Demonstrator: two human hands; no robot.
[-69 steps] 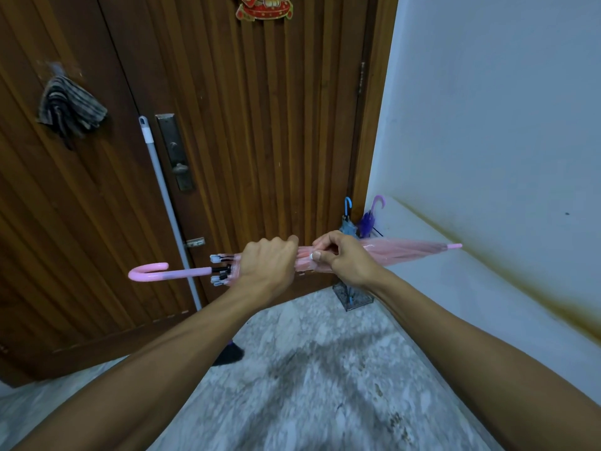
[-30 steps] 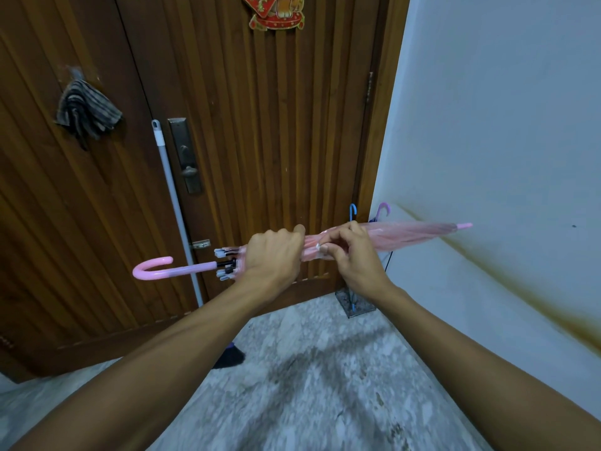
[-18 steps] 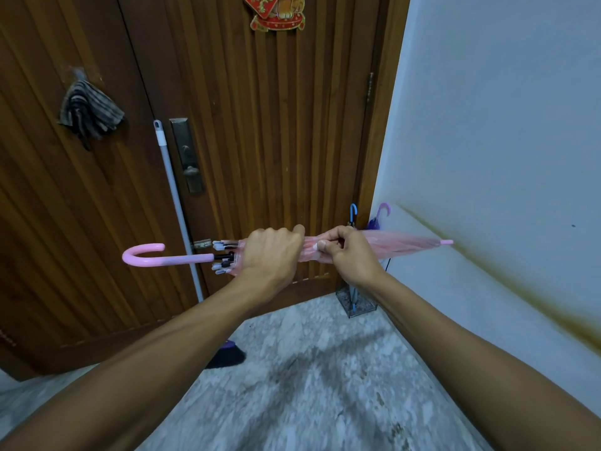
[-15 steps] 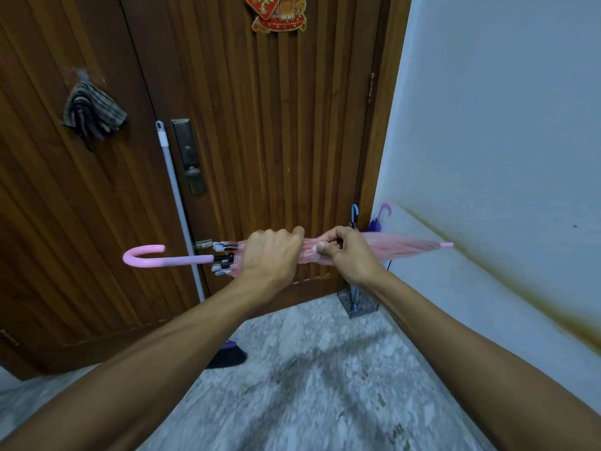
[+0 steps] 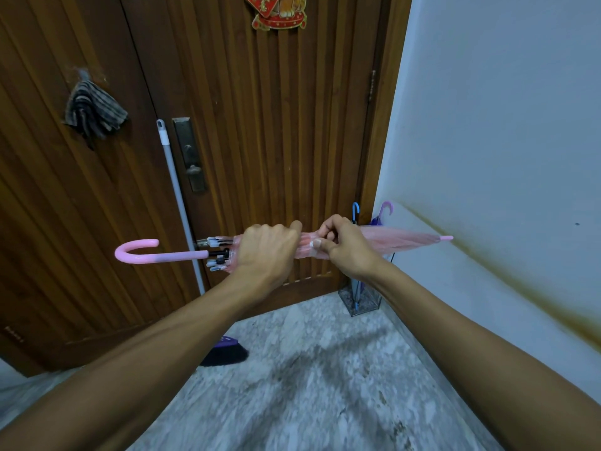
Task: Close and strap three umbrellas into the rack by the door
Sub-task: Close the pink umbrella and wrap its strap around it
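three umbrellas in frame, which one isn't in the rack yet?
The pink umbrella, held level in both hands. The blue-handled umbrella and purple-handled umbrella stand in the rack.

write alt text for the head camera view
Two hands hold a closed pink translucent umbrella level before a brown wooden door: left hand grips it, right hand pinches its strap. A clear rack with two umbrellas stands in the corner.

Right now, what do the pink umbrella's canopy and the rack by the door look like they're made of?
Pink umbrella canopy: thin, translucent plastic film by its look, glossy and creased where the left hand and right hand hold it. Rack: clear, hard plastic or perhaps glass; the floor and the umbrella shafts show through its walls.
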